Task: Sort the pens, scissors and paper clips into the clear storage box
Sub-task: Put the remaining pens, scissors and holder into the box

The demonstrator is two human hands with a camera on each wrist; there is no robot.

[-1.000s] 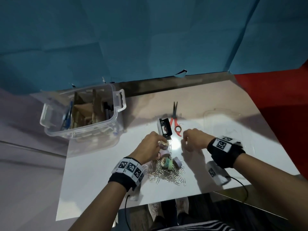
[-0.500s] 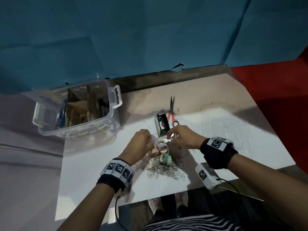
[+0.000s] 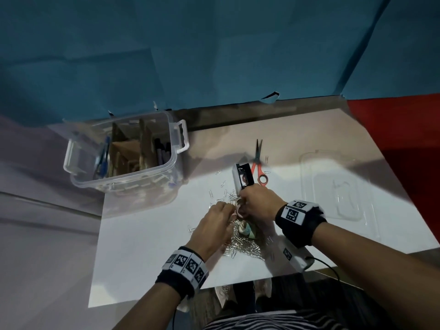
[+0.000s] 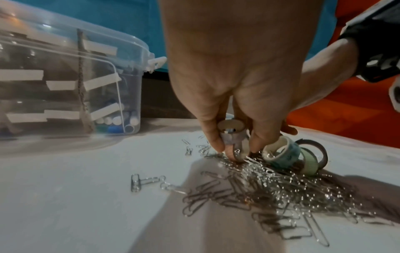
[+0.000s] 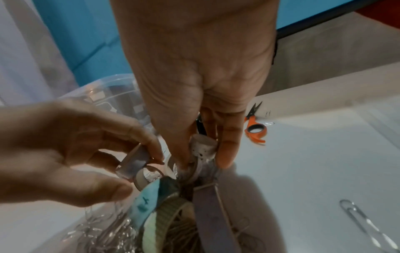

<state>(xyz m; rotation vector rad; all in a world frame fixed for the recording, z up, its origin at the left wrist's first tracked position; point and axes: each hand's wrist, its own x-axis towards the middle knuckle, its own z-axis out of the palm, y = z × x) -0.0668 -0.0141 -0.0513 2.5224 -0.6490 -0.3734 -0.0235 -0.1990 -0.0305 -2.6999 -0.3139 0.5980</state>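
The clear storage box (image 3: 175,163) stands at the back left, with pens (image 3: 162,151) upright in its cardboard compartments. Red-handled scissors (image 3: 259,163) lie behind my hands. A heap of silver paper clips (image 3: 245,246) spreads under both hands, with small tape rolls (image 4: 281,152) on top. My left hand (image 4: 236,149) pinches a small lilac tape roll (image 4: 232,137) just above the clips. My right hand (image 5: 203,162) pinches a white tape roll (image 5: 203,145) beside it. Both sets of fingertips almost touch.
A black and white hole punch (image 3: 242,177) lies just beyond my right hand. The box's clear lid (image 3: 333,186) lies flat at the right. Loose clips (image 3: 221,186) are scattered toward the box. The white sheet (image 3: 142,246) ends near my body.
My right hand has moved left from beside the scissors onto the tape rolls and taken one. My left hand stays at the heap, its fingers closed on a roll.
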